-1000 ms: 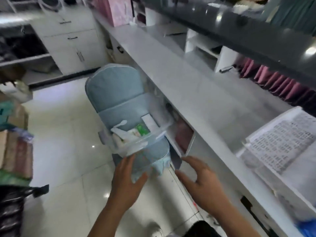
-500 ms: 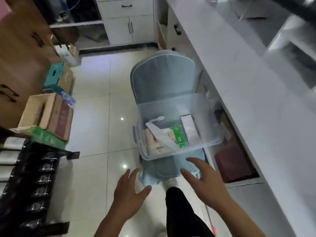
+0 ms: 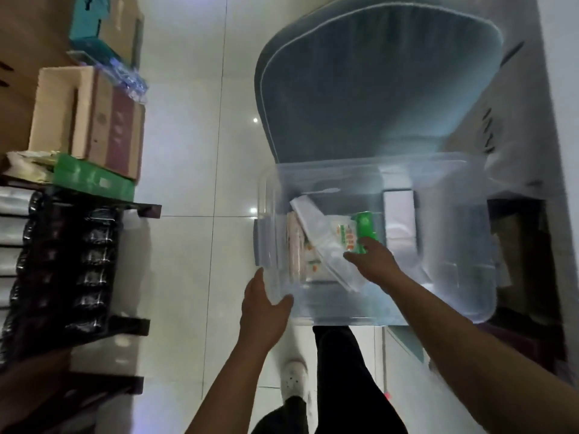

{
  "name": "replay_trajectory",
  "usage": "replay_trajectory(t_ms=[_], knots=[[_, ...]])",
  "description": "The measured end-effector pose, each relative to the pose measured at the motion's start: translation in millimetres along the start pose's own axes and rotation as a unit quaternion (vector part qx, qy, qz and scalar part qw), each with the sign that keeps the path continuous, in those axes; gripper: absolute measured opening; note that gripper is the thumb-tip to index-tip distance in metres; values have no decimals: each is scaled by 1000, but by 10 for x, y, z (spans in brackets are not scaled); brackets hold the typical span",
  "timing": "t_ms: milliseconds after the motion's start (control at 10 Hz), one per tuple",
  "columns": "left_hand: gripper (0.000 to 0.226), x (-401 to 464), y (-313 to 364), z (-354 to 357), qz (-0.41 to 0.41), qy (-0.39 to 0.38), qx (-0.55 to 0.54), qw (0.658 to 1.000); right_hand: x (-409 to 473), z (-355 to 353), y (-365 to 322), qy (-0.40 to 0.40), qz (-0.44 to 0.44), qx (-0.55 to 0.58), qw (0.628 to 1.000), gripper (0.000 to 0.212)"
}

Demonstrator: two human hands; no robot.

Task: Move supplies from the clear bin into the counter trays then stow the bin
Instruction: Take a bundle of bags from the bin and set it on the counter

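Head view: clear rectangular plastic bin [image 3: 451, 296] sits on blue padded chair [image 3: 360, 89]. Left hand [image 3: 263, 308] grips its near corner; right hand [image 3: 372, 261] inside pinches glossy green packet [image 3: 365, 227].

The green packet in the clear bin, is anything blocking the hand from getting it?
Nothing visible blocks it. The right hand is already inside the clear bin, with its fingertips at the green packet. The bin has no lid on, and the left hand grips its near corner.
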State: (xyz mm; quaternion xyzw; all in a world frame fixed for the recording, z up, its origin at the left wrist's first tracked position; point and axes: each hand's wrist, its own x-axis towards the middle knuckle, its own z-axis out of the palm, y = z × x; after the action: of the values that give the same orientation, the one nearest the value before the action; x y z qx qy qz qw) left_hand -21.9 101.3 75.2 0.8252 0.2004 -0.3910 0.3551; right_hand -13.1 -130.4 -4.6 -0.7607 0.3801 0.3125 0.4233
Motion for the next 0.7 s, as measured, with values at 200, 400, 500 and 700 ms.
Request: replay_trajectory(t_ms=[200,400,500,700], knots=[[84,296,2,274,-49,55,-76,994,1167,429,-80,-38,51,-45,997,62],[74,357,-79,313,-31,78,-105,991,1539,731,-100,-36,72,-55,995,57],[70,369,-38,267,-34,69,-117,990,1562,756,-104,-28,64,-99,993,64],[56,374,-12,182,-24,91,-127,987,1644,590,-100,-90,64,-48,993,57]])
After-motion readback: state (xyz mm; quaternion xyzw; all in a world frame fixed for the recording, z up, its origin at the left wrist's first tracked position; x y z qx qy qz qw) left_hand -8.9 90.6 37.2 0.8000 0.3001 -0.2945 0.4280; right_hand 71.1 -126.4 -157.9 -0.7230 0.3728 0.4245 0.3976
